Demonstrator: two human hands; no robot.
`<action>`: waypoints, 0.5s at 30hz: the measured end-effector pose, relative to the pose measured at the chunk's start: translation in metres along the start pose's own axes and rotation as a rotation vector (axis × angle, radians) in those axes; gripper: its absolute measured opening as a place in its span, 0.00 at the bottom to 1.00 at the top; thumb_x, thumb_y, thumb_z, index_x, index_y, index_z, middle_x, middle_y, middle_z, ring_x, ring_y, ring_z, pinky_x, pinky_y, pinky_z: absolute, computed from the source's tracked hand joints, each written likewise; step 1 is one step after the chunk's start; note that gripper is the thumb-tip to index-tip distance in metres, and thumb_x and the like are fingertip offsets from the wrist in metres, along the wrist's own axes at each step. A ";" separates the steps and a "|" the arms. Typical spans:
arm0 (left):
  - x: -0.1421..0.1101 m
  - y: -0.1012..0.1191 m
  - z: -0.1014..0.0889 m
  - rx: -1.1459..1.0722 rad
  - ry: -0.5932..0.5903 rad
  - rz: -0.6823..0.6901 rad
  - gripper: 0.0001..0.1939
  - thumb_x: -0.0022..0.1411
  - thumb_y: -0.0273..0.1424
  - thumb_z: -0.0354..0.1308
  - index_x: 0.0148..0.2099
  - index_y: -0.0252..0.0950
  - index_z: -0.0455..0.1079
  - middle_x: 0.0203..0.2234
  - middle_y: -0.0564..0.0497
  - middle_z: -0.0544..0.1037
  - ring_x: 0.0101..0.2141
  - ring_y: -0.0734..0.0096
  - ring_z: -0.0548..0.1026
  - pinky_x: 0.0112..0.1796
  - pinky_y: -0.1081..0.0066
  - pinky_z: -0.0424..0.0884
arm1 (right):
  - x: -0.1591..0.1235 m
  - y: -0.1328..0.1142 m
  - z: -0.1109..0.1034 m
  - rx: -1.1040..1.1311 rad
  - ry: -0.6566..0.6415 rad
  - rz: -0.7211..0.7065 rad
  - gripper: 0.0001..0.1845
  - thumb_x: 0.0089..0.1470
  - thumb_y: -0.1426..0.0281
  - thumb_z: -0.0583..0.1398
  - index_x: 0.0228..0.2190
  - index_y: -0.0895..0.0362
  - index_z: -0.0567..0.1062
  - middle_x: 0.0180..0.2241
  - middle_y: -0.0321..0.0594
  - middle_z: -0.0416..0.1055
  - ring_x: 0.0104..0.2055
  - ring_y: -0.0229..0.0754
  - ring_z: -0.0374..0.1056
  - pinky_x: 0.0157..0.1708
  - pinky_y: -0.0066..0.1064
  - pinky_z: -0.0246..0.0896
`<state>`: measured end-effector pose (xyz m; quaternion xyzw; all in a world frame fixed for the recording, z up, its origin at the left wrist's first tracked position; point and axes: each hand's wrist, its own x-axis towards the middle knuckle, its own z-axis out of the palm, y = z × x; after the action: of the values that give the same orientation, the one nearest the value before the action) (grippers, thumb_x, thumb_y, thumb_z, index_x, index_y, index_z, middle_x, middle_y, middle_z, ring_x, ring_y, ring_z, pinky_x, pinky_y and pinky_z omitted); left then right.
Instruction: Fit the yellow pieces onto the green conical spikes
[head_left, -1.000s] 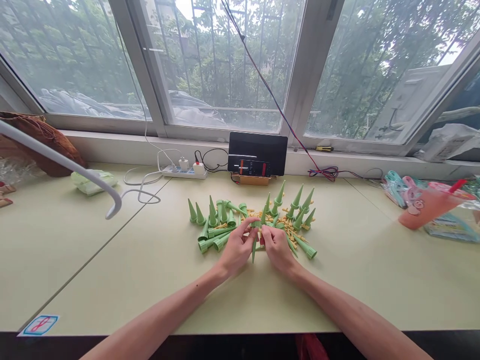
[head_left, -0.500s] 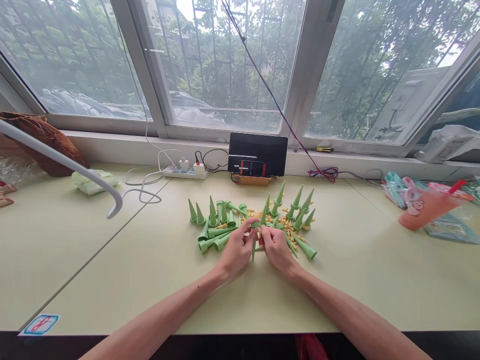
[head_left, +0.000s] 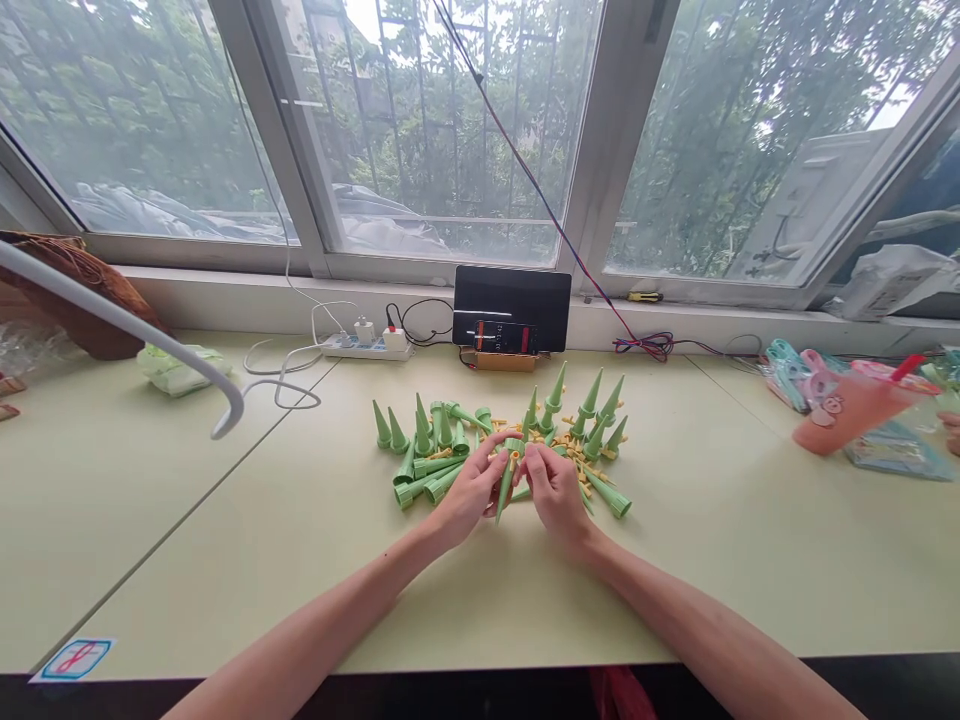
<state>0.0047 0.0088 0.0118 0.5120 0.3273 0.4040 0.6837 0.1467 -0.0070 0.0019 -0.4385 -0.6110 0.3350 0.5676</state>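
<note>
Between my hands is a green plastic watering spike (head_left: 506,490), its tip pointing down towards me. A small yellow valve (head_left: 514,457) shows near its wide ribbed end. My left hand (head_left: 478,488) is closed around the spike. Beside that wide end, on the right, my right hand (head_left: 553,485) has thumb and fingers pinched together; what lies between them is hidden. Behind my hands are upright green spikes (head_left: 555,390) with yellow valves, others lying on their sides (head_left: 415,490), and scattered loose yellow valves (head_left: 592,470).
A tablet (head_left: 511,295) with a phone before it stands by the window. A power strip (head_left: 367,346) and white cables lie to its left. On the right are a pink cup (head_left: 847,412) with a straw and bagged items. Another person's hand (head_left: 951,422) shows at the right edge.
The spike has tilted, its tip moving slightly left, and the yellow valve now shows more clearly. My right fingers have shifted a little right and up. Another person's hand has appeared at the right edge.
</note>
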 end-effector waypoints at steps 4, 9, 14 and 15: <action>0.000 0.001 -0.001 0.010 -0.003 0.007 0.30 0.63 0.50 0.58 0.62 0.41 0.61 0.16 0.62 0.61 0.14 0.82 0.55 0.15 0.80 0.45 | -0.002 -0.001 -0.001 0.009 -0.032 -0.072 0.12 0.62 0.59 0.58 0.37 0.55 0.67 0.21 0.30 0.65 0.20 0.35 0.59 0.21 0.27 0.57; -0.001 0.002 -0.001 0.040 0.004 0.016 0.29 0.64 0.49 0.57 0.62 0.40 0.63 0.14 0.63 0.57 0.13 0.81 0.54 0.14 0.80 0.48 | 0.000 -0.002 -0.003 -0.083 -0.113 -0.193 0.10 0.60 0.63 0.59 0.41 0.56 0.70 0.20 0.27 0.60 0.19 0.34 0.55 0.20 0.26 0.54; -0.001 0.004 -0.001 0.038 0.000 0.028 0.29 0.63 0.48 0.59 0.61 0.39 0.64 0.15 0.63 0.58 0.14 0.82 0.55 0.15 0.80 0.49 | 0.003 0.002 -0.004 -0.064 -0.157 -0.170 0.11 0.60 0.61 0.59 0.39 0.55 0.71 0.20 0.30 0.65 0.20 0.35 0.61 0.21 0.28 0.58; 0.000 0.003 -0.002 0.039 0.001 0.028 0.29 0.63 0.48 0.59 0.61 0.39 0.65 0.15 0.63 0.57 0.14 0.82 0.55 0.15 0.80 0.49 | 0.003 0.004 -0.004 -0.055 -0.163 -0.155 0.11 0.60 0.60 0.60 0.39 0.55 0.71 0.21 0.32 0.66 0.21 0.36 0.63 0.22 0.28 0.60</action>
<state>0.0024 0.0095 0.0146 0.5295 0.3284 0.4073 0.6677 0.1517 -0.0030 0.0000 -0.3765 -0.6961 0.3077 0.5283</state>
